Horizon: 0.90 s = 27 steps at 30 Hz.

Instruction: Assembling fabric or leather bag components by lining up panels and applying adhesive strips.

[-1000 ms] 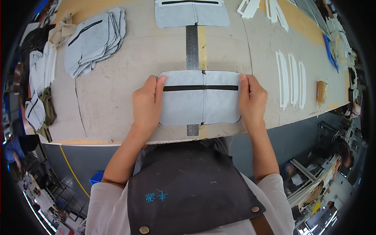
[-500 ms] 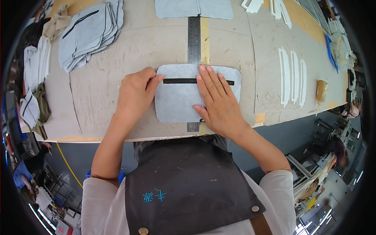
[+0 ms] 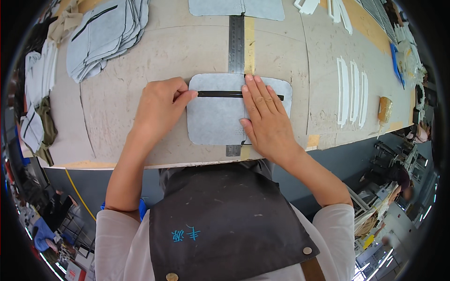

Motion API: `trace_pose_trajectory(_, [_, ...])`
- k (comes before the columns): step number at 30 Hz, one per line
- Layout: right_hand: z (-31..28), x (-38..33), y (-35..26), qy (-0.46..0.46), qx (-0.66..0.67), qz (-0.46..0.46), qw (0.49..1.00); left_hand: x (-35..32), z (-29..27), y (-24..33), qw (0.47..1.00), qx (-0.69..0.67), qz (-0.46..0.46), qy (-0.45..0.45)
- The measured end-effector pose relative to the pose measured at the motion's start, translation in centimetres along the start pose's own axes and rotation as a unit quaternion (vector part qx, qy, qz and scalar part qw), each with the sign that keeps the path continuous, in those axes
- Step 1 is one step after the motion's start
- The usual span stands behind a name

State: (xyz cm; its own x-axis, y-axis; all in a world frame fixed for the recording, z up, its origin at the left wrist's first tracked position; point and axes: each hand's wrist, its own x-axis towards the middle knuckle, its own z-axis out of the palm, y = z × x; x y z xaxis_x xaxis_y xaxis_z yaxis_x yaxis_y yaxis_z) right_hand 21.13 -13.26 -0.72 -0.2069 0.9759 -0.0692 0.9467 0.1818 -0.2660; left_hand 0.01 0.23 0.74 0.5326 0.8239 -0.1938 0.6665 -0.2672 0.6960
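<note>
A pale blue-grey rounded panel [image 3: 215,122] lies flat in front of me, with a narrow black strip [image 3: 219,94] running across its upper part. My left hand [image 3: 160,105] is at the panel's left edge, thumb and forefinger pinched together by the strip's left end. What sits between those fingertips is too small to make out. My right hand [image 3: 269,119] rests flat on the panel's right half, fingers stretched out over the strip and hiding part of it. Under the panel runs a metal ruler [image 3: 236,44], showing above and below it.
Similar panels lie in a stack [image 3: 105,40] at the far left, and another panel [image 3: 215,7] is at the far edge. White narrow frames [image 3: 343,93] lie to the right, near a yellowish-handled tool [image 3: 385,110]. White and olive cloth [image 3: 48,124] hangs at the left edge.
My right hand has slid slightly right on the panel, its fingers closer together. My left thumb is nearer the strip's left end. The whole view has shifted a little.
</note>
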Motion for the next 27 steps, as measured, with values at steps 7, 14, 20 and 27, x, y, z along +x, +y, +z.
trace_pose_trajectory(7, [0.2, 0.0, 0.0, 0.007, 0.003, 0.001, 1.000, -0.8, 3.5, 1.2, 0.947, 0.138, 0.277, 0.090])
trace_pose_trajectory(14, [0.4, -0.1, 0.4, 0.025, 0.018, 0.004, 1.000, -1.6, 5.5, 1.3, 0.936, 0.235, 0.258, -0.042])
trace_pose_trajectory(20, [0.5, -0.2, 0.3, 0.032, 0.006, 0.012, 0.999, -2.8, 3.8, -0.3, 0.945, 0.257, 0.199, -0.030])
trace_pose_trajectory(27, [1.3, -0.2, 0.5, 0.039, -0.025, 0.005, 0.999, -1.2, 6.8, 3.1, 0.938, 0.167, 0.298, -0.059])
